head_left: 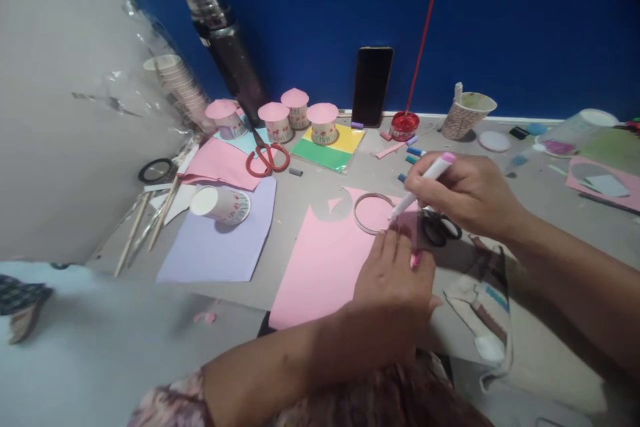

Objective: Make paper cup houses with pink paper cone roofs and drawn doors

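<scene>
Probably light and limp, the pink paper [330,263] at lower centre wants flat pressure. The left hand [393,277] lies over it; whether it grips anything, I cannot tell. The ring [356,216], near frame centre, looks stiff: press its rim with 2 fingertips. The right hand [465,193] clamps the light, smooth marker [406,204] by its barrel.

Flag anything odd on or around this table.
The lone paper cup appears to lie on its side on the lilac sheet, unlike the standing pink-topped cups. Pink scraps look dropped on the floor.
</scene>
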